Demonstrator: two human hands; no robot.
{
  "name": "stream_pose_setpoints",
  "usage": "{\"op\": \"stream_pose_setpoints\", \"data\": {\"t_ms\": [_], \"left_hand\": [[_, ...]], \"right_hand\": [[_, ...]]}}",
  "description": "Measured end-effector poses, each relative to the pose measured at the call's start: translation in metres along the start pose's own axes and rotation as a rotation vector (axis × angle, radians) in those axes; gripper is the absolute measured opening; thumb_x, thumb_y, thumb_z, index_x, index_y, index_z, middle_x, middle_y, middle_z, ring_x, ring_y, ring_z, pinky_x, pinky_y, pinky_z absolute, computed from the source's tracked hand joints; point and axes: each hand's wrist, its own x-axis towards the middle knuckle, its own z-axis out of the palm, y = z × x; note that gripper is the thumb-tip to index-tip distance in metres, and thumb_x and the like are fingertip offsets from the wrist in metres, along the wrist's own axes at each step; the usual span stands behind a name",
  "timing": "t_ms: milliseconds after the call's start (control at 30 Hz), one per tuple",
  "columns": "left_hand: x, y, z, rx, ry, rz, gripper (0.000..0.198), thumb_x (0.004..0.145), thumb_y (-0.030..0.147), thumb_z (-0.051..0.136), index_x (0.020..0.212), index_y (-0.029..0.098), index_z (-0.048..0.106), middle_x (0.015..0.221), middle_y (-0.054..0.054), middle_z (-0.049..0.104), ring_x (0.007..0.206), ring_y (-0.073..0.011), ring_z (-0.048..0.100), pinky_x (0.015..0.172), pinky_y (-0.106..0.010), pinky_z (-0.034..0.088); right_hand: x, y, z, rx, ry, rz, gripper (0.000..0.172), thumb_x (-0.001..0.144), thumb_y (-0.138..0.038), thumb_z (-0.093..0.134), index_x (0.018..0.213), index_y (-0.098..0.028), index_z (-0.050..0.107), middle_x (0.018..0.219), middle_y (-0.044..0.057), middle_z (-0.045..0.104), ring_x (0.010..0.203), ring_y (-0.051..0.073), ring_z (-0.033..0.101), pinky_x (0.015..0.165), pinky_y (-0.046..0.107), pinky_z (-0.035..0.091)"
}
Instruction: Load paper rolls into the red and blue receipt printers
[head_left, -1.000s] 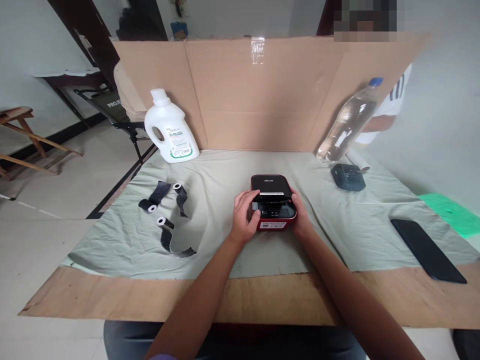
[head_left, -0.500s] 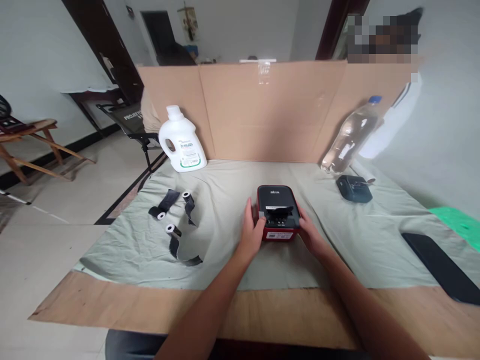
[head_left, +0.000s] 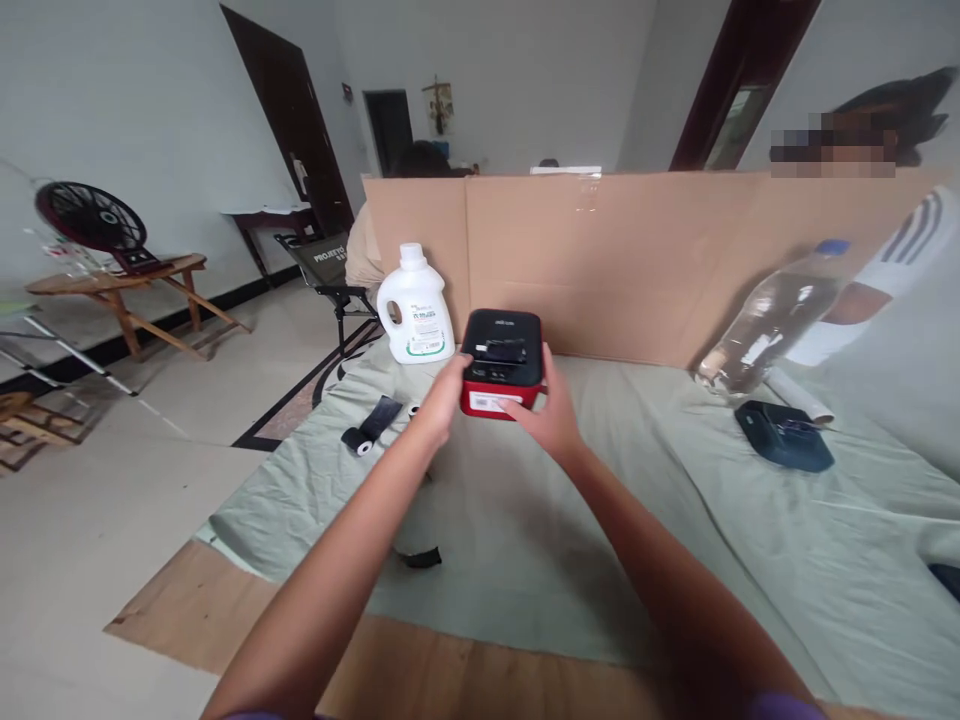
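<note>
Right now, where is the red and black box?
In the head view, the box is near centre, held between left hand and right hand, right of the white jug.

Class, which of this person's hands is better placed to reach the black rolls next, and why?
Probably the left hand: it holds the printer on its left side, nearer the rolls. The right hand, also holding the printer, is farther away.

The bare left forearm (head_left: 337, 552) and bare right forearm (head_left: 656, 560) reach forward, converging; the bare left hand (head_left: 445, 402) grips from one side, the bare right hand (head_left: 556, 416) from the other, its thumb (head_left: 522, 412) stretched inward.
</note>
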Motion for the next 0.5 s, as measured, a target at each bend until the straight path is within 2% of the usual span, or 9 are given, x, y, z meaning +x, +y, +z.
{"op": "stream_pose_setpoints", "data": {"t_ms": [100, 167, 233, 367, 500], "left_hand": [[0.040, 0.017, -0.037, -0.103, 0.120, -0.097, 0.033, 0.091, 0.038, 0.053, 0.110, 0.014, 0.067, 0.094, -0.006, 0.076, 0.086, -0.0216, 0.072, 0.085, -0.033, 0.055], [0.061, 0.012, -0.062, -0.112, 0.187, -0.140, 0.027, 0.090, 0.033, 0.054, 0.103, 0.014, 0.067, 0.088, -0.006, 0.075, 0.076, -0.0187, 0.070, 0.078, -0.029, 0.055], [0.075, -0.003, -0.084, -0.093, 0.254, -0.193, 0.022, 0.090, 0.029, 0.053, 0.098, 0.013, 0.066, 0.083, -0.005, 0.074, 0.068, -0.0166, 0.068, 0.071, -0.027, 0.054], [0.086, -0.038, -0.117, -0.049, 0.310, -0.266, 0.019, 0.090, 0.027, 0.050, 0.094, 0.013, 0.064, 0.080, -0.005, 0.072, 0.063, -0.0158, 0.065, 0.065, -0.027, 0.053], [0.091, -0.060, -0.132, -0.031, 0.326, -0.305, 0.020, 0.089, 0.028, 0.049, 0.094, 0.014, 0.062, 0.078, -0.005, 0.072, 0.064, -0.0169, 0.066, 0.066, -0.028, 0.054]], "right_hand": [[0.026, 0.027, 0.064, 0.049, 0.083, -0.023, 0.102, 0.071, -0.043, 0.081, 0.157, -0.028, 0.028, 0.160, 0.007, 0.035, 0.144, 0.031, 0.038, 0.118, 0.050, 0.035], [0.035, 0.049, 0.099, 0.092, 0.064, -0.004, 0.101, 0.072, -0.043, 0.080, 0.157, -0.027, 0.028, 0.162, 0.006, 0.033, 0.146, 0.030, 0.036, 0.120, 0.048, 0.033], [0.039, 0.071, 0.125, 0.130, 0.016, 0.029, 0.100, 0.072, -0.043, 0.079, 0.157, -0.027, 0.028, 0.161, 0.004, 0.034, 0.146, 0.028, 0.036, 0.121, 0.046, 0.031], [0.038, 0.106, 0.148, 0.133, -0.084, 0.048, 0.098, 0.072, -0.041, 0.078, 0.156, -0.024, 0.031, 0.160, 0.003, 0.036, 0.149, 0.027, 0.033, 0.124, 0.044, 0.025], [0.033, 0.126, 0.155, 0.089, -0.175, 0.031, 0.096, 0.077, -0.042, 0.074, 0.158, -0.023, 0.026, 0.164, 0.004, 0.028, 0.152, 0.026, 0.025, 0.126, 0.044, 0.021]]}}
